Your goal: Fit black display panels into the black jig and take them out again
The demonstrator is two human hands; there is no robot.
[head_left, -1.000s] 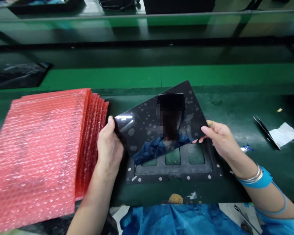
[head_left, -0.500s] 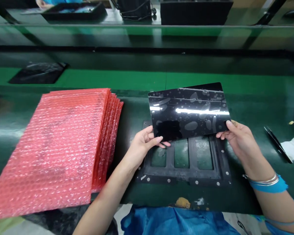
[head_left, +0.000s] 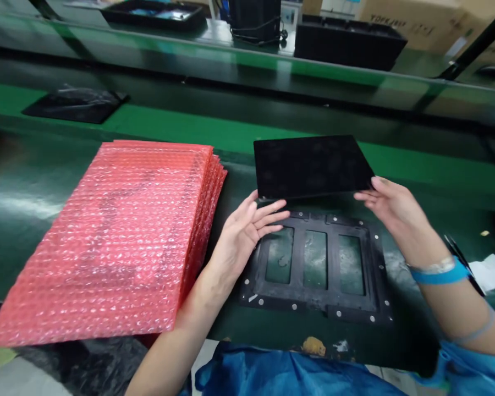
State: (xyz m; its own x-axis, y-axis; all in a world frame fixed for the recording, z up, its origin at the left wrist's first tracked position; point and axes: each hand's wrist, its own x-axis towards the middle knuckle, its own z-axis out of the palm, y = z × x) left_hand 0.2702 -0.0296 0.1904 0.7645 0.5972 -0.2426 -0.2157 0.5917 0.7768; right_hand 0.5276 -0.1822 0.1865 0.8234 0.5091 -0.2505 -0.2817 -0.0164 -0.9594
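A flat, dark screen panel (head_left: 311,165) is held up at a tilt above a black frame-shaped fixture (head_left: 315,300) with three rectangular windows and small round metal dots around its rim. My right hand (head_left: 396,212) pinches the panel's lower right corner between thumb and fingers. At the lower left corner is my left hand (head_left: 245,231), palm up, fingers spread out in front of the panel's bottom edge. Its upper tip seems to touch that corner; the exact contact is hard to make out.
A stack of red bubble-wrap pouches (head_left: 115,236) lies left of my left arm. Farther back is a black plastic-covered sheet (head_left: 76,104). Tweezers (head_left: 462,258) and a white paper scrap (head_left: 490,273) lie at right. Black bins (head_left: 348,43) stand behind the raised ledge.
The panel has tipped, losing its bright reflections, and sits farther from the fixture. My left fingers have opened out from their grip on its corner. The view has shifted and tilted slightly.
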